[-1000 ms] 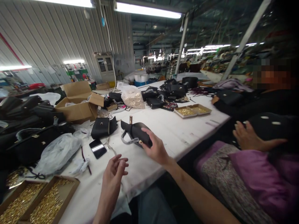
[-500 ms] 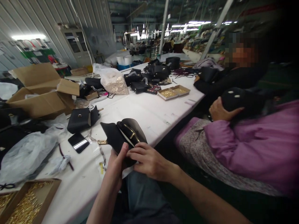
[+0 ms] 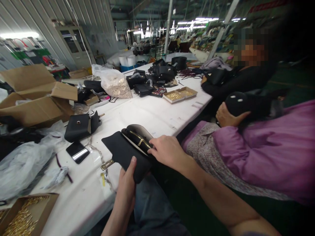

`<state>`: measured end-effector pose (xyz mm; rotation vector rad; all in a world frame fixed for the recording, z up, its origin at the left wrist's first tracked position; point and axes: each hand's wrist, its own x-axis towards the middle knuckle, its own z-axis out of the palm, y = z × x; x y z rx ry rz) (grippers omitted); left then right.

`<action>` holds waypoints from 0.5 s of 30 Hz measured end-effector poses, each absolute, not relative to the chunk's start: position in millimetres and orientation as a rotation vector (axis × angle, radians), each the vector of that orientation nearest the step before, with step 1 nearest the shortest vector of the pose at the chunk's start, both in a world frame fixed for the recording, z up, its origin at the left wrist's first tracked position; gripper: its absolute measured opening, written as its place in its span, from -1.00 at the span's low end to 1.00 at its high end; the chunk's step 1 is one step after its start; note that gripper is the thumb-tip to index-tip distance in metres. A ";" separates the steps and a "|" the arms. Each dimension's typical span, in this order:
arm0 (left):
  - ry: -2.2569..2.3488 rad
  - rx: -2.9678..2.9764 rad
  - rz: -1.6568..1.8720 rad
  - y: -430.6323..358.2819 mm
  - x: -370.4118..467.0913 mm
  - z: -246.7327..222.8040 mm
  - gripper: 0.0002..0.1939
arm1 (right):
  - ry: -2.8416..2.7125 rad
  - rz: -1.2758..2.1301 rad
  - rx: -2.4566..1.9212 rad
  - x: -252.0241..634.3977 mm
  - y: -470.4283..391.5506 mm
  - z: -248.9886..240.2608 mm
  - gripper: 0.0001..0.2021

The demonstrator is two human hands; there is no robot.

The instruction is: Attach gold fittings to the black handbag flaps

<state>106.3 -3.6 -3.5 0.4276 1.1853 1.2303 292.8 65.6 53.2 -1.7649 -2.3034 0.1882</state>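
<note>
A small black handbag [image 3: 128, 152] is tilted over the table's front edge, its flap folded back to the left with a gold clasp strip on it. Inside its mouth, a gold zipper with a pull [image 3: 140, 142] shows against a pale lining. My left hand [image 3: 128, 180] grips the bag's near side, thumb lying on the black flap. At the right end of the opening, my right hand [image 3: 163, 150] has its fingers closed on the bag's rim; the fingertips are partly hidden inside.
Left on the white table [image 3: 118, 111] are another black bag [image 3: 77, 127], a phone [image 3: 77, 152], plastic wrap [image 3: 27, 167] and a tray of gold fittings [image 3: 46, 213]. Farther back stand a cardboard box [image 3: 36, 105] and a second fittings tray [image 3: 180, 94]. Two co-workers sit at right.
My right hand has moved right, from the middle of the bag's front to the end of its opening. More of the flap shows. The view has shifted slightly.
</note>
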 end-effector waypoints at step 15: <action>1.199 0.537 1.174 -15.4 105.7 -31.9 -0.20 | -2.690 0.160 -1.652 282.7 83.6 82.5 -0.87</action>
